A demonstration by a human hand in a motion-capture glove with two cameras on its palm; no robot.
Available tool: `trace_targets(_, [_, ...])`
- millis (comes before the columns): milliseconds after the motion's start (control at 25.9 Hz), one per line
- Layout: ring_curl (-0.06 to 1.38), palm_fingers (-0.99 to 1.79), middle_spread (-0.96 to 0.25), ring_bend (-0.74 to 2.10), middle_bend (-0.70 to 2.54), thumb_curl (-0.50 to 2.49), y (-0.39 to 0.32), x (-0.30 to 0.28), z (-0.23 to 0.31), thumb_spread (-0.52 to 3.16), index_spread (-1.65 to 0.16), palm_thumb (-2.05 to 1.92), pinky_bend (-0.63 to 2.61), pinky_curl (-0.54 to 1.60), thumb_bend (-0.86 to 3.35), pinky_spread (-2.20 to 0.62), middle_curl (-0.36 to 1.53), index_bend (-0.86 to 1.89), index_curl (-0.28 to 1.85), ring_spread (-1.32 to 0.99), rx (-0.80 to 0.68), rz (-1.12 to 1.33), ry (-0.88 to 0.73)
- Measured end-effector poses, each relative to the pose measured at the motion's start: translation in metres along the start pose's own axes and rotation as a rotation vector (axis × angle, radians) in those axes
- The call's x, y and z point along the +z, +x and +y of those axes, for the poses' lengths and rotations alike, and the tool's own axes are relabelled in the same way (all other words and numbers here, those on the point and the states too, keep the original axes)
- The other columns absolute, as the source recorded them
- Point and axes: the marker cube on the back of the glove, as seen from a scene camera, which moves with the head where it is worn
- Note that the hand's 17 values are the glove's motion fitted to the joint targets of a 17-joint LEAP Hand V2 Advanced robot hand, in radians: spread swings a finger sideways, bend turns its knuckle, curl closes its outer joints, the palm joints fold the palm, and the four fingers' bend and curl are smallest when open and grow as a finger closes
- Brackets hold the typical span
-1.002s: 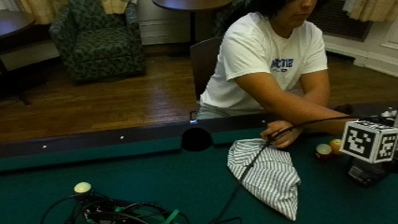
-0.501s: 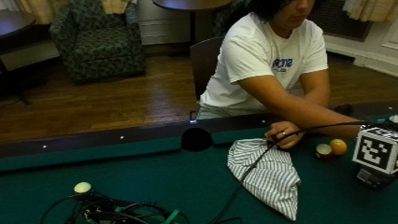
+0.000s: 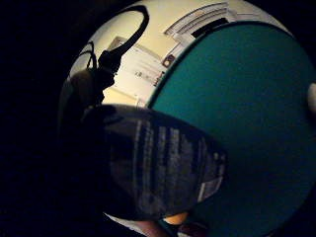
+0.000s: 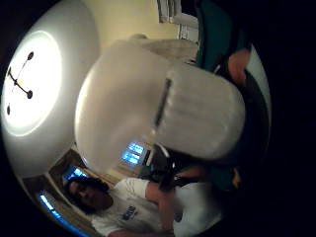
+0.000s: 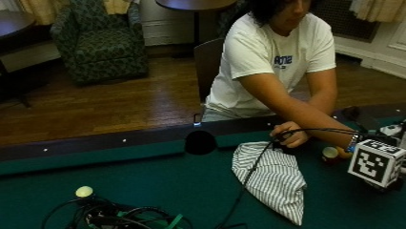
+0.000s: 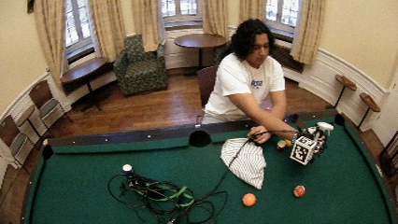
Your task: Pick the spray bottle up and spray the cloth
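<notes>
A person sits at a green-felt worktop — a pool table. A striped cloth lies spread on the felt in front of them, and their bare hand rests just past its far corner, fingers curled around a black cable. The gloved right hand is over the felt to the side of the cloth, mostly hidden behind its gear in the outside views. The spray bottle is close against that palm: its dark labelled body fills the little-finger-side view and its white ribbed head fills the thumb-side view — whether the fingers close round it I cannot tell. 2 balls lie on the felt beyond the cloth's near tip, and a tangle of cables sits well apart from it.
</notes>
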Motion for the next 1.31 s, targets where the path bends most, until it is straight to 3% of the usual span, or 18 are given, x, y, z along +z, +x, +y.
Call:
trace_targets(308, [0.39, 0.78, -0.18, 0.45, 0.37, 0.54, 0.023, -0.025, 0.020, 0.79, -0.34, 0.28, 0.23, 0.36, -0.10, -0.02, 0.44, 0.19, 0.51, -0.16, 0.039, 0.151, 0.143])
trace_targets(501, [0.36, 0.50, -0.17, 0.31, 0.29, 0.50, 0.039, -0.030, 0.040, 0.79, -0.38, 0.23, 0.26, 0.37, -0.07, 0.06, 0.41, 0.13, 0.47, -0.15, 0.121, 0.286, 0.103])
trace_targets(694, [0.33, 0.40, -0.18, 0.25, 0.23, 0.47, 0.039, -0.041, 0.060, 0.79, -0.41, 0.21, 0.25, 0.36, -0.05, 0.10, 0.38, 0.13, 0.42, -0.16, 0.145, 0.511, 0.066])
trace_targets(1311, [0.30, 0.29, -0.17, 0.22, 0.17, 0.41, -0.022, -0.118, 0.154, 0.82, -0.46, 0.21, 0.25, 0.35, -0.03, 0.15, 0.34, 0.16, 0.35, -0.17, 0.189, 0.957, -0.126])
